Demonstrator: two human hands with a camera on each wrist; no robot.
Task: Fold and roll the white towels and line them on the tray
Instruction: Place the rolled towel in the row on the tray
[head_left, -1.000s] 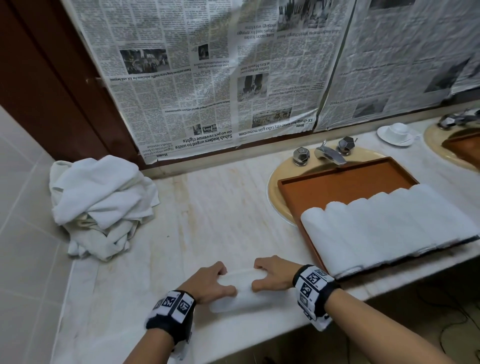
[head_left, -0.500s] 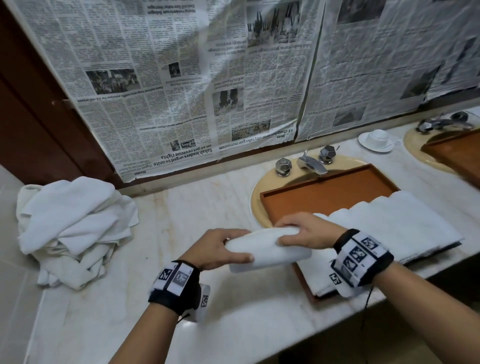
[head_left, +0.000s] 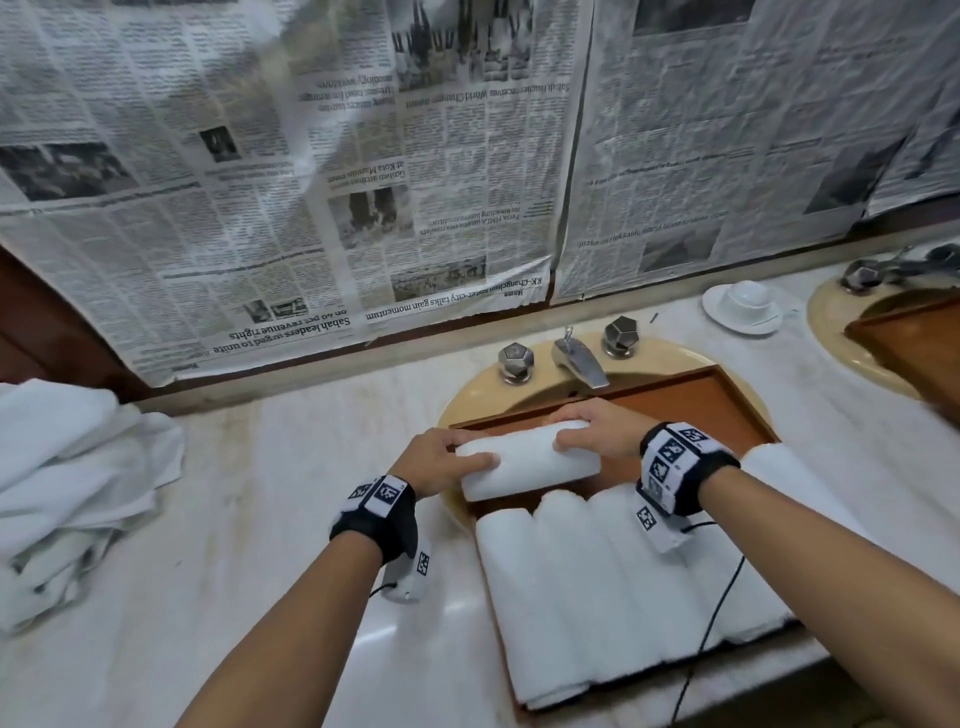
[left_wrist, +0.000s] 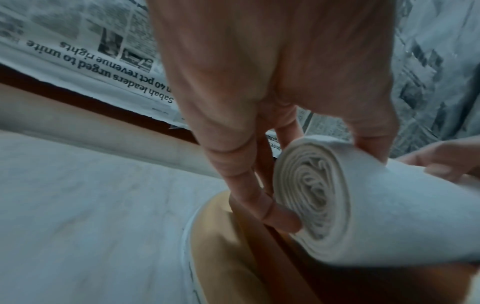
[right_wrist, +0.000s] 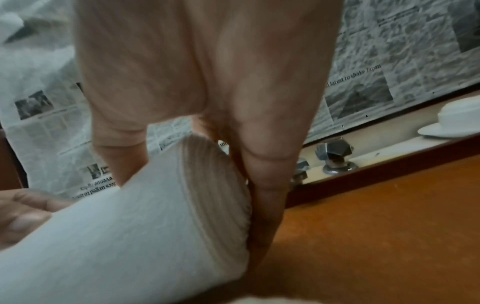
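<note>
Both hands hold one rolled white towel (head_left: 524, 460) crosswise over the brown tray (head_left: 691, 405), just behind the row of several rolled towels (head_left: 623, 577) lying in it. My left hand (head_left: 441, 460) grips the roll's left end, whose spiral (left_wrist: 311, 189) faces the left wrist camera, with fingers and thumb curled round it. My right hand (head_left: 597, 431) grips the right end (right_wrist: 215, 191), fingers reaching down its end face. Whether the roll touches the tray floor (right_wrist: 376, 226) I cannot tell.
A heap of loose white towels (head_left: 72, 493) lies at the counter's left. The tray sits over a beige sink (head_left: 467, 400) with a faucet (head_left: 576, 358) behind it. A cup on a saucer (head_left: 743, 306) and a second tray (head_left: 914, 343) are far right. Newspaper covers the wall.
The hands lifted the rolled towel off the counter's front edge and carried it right and away, to above the tray behind the row of rolls.
</note>
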